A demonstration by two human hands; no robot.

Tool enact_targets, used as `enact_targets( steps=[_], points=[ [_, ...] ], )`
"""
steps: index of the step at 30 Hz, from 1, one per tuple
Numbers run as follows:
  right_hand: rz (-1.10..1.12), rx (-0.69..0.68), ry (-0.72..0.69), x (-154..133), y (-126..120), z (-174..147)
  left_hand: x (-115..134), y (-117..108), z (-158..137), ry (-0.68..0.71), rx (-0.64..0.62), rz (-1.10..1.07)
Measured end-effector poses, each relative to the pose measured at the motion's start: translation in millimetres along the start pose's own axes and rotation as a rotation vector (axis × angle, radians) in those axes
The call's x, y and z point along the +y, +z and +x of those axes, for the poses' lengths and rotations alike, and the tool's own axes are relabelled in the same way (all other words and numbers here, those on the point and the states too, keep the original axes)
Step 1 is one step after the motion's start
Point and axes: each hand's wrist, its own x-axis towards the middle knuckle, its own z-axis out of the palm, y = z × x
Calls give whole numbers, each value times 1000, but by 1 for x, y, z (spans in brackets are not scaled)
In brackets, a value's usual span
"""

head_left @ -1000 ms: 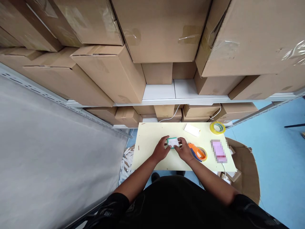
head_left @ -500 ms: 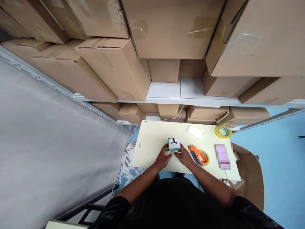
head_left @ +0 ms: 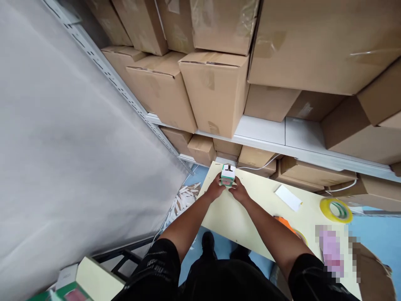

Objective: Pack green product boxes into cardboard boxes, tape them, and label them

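Observation:
A small white and green box with a dark cut-out in its top is upright near the far left corner of the cream table. My left hand grips its left side, fingers closed against it. From the right, my right hand holds the opposite side. Its front face shows a pinkish patch.
On the table's right lie a flat white box, a yellow tape roll, an orange tape dispenser partly behind my forearm, and a blurred pink item. Shelves of cardboard boxes rise behind. Scraps litter the floor.
My hands have moved the small box toward the table's far left corner, and its front face now shows. The view has turned left, bringing a green and white box in at the lower left.

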Motion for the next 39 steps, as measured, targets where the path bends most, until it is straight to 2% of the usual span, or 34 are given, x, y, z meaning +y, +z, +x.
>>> enact_targets(
  steps=[4,8,11,13,17,22,26,29,32,35,39],
  points=[
    [49,-19,28,-22,24,37,7,-27,33,-28,38,51],
    [26,30,99,-35,36,58,12,-39,48,-14,49,73],
    [25,116,150,-32,34,56,11,-44,48,-20,23,137],
    [43,183,190,-25,28,42,5,-48,42,-60,27,204],
    [79,264,277,-7,10,-18,-17,-59,8,-208,56,251],
    [127,346,377,17,-10,-116,-45,-71,-71,-274,-33,263],
    [157,368,392,38,-28,-172,-66,-74,-122,-305,-72,288],
    [155,353,381,48,-45,-191,-81,-68,-144,-324,-57,288],
    [127,303,361,49,-62,-193,-88,-55,-157,-311,-21,255],
    [102,216,308,42,-77,-189,-82,-34,-170,-319,40,212],
    [94,104,215,30,-98,-191,-66,6,-190,-351,144,84]
  ],
)
